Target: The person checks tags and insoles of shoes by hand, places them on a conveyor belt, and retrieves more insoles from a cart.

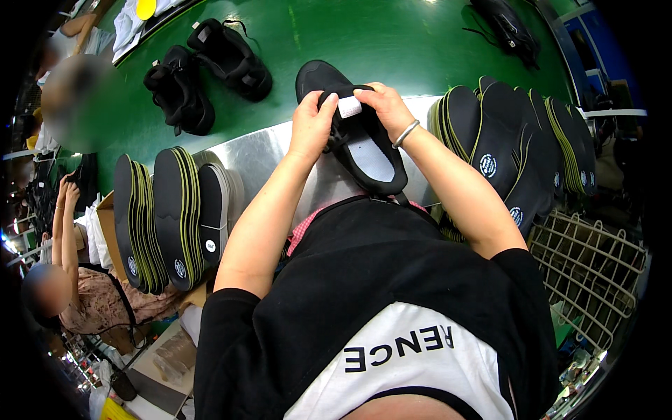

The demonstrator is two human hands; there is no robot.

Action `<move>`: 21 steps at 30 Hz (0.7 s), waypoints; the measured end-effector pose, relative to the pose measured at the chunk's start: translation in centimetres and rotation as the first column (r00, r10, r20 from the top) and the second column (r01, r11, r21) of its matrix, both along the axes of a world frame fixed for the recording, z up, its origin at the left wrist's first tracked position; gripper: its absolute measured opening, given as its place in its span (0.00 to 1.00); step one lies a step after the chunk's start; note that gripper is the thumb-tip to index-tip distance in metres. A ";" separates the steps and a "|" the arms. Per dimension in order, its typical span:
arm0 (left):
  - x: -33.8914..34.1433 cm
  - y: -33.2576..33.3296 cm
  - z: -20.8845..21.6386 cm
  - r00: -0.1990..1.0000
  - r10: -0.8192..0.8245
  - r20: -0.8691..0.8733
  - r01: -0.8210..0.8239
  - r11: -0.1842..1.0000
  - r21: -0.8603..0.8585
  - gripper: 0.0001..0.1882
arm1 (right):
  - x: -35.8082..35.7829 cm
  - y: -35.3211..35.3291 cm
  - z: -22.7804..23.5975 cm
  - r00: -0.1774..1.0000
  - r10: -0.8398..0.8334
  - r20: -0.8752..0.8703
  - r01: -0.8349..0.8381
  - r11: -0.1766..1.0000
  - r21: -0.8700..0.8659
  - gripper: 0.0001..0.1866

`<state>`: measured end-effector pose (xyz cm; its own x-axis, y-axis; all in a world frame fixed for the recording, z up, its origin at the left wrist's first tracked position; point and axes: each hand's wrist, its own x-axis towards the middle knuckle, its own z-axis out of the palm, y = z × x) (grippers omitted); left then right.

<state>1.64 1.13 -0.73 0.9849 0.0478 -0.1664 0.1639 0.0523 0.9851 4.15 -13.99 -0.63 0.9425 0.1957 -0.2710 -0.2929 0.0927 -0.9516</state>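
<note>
Shirt [378,280], near: black capital letters on a white panel [420,350]. Left insoles [168,224] and right insoles [498,129]: round white printed marks, illegible. Shoe [371,159], far: white label [349,106], print too small to read.

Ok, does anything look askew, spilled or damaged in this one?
Slightly askew: the black insoles on the right overlap at uneven angles, looking less tidy than the yellow-edged insole stacks on the left. I see no spill, and no damage shows on the black sneaker between the left hand and right hand.
</note>
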 end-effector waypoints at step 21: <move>-13.3 14.2 9.8 0.801 0.421 0.425 -0.595 0.495 0.633 0.10 | -0.9 0.3 -0.4 0.941 0.089 0.326 -0.011 0.972 -0.235 0.13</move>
<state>-11.62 15.36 9.05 0.7515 0.5649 0.3406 0.1555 -0.6535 0.7408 3.24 -13.68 -1.05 0.9765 0.2151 0.0131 0.0448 -0.1429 -0.9887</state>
